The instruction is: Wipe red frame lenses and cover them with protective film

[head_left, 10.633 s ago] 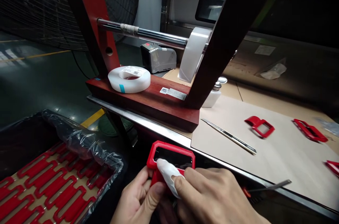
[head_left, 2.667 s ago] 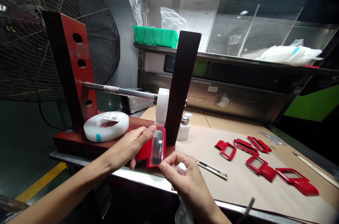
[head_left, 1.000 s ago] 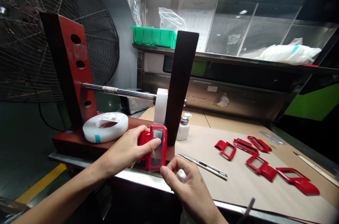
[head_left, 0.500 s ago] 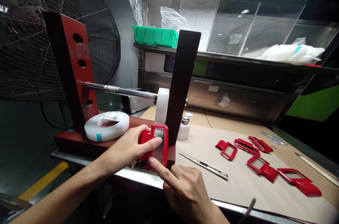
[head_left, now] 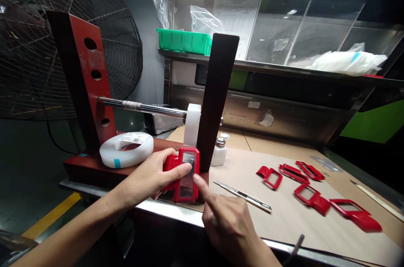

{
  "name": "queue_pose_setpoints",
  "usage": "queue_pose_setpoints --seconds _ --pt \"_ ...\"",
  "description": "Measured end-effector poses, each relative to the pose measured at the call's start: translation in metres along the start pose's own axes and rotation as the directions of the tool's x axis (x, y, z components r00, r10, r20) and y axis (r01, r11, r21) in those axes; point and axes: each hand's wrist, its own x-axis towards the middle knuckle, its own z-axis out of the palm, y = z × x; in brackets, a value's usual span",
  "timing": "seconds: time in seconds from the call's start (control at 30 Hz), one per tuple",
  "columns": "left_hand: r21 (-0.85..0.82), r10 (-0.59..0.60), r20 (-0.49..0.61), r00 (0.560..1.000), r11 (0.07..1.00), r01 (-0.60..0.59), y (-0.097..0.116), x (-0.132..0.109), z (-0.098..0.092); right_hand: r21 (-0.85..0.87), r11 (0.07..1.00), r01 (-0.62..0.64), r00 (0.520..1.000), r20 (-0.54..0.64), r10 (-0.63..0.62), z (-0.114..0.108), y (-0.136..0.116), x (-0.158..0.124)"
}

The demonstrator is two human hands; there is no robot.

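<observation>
The left hand (head_left: 148, 178) has a clenched grip on a red plastic frame (head_left: 180, 194), holding it upright over the tabletop's near edge, right by the dark post (head_left: 214, 99) of a wooden stand. Its thumb rests on the clear film (head_left: 187, 189) across the frame's window. The right hand (head_left: 229, 227) sits just beside it, index finger (head_left: 202, 187) stretched toward the frame, other fingers curled near a scrap of white cloth (head_left: 213, 219); whether that grip is closed on the cloth, I can't tell. More red frames (head_left: 311, 199) lie on the tabletop (head_left: 240, 166), past a craft knife (head_left: 242, 196)
</observation>
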Motion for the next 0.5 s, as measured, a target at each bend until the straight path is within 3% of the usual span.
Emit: queue_pose_setpoints --seconds 0.07,0.13,0.17,0.2,0.27,0.3,0.5 --pt "0.008 -0.008 -0.009 1.0 1.0 0.008 0.001 -0.001 -0.001 0.003 0.998 -0.058 0.998 -0.021 0.058 -0.006 0.013 -0.003" --pt "0.027 -0.024 -0.011 1.0 0.999 0.024 0.002 -0.002 -0.002 -0.093 0.978 -0.185 0.974 0.113 0.195 -0.013 0.033 -0.008" --pt "0.039 -0.03 -0.012 0.999 0.999 0.03 0.003 -0.002 -0.002 -0.17 0.951 -0.258 0.931 0.22 0.292 -0.017 0.044 -0.012" --pt "0.049 -0.031 -0.013 0.999 0.998 0.032 0.003 -0.002 -0.002 -0.251 0.912 -0.325 0.857 0.33 0.396 -0.02 0.055 -0.016" --pt "0.064 -0.022 -0.017 1.0 0.998 0.023 0.003 -0.001 -0.003 -0.339 0.859 -0.383 0.74 0.445 0.505 -0.027 0.075 -0.024" --pt "0.067 -0.014 -0.024 1.0 0.998 0.015 0.003 -0.001 -0.002 -0.355 0.846 -0.397 0.704 0.474 0.529 -0.029 0.083 -0.028" --pt "0.097 -0.01 -0.064 0.998 0.995 0.016 0.001 0.0 0.0 -0.334 0.801 -0.497 0.613 0.517 0.597 -0.031 0.101 -0.039"
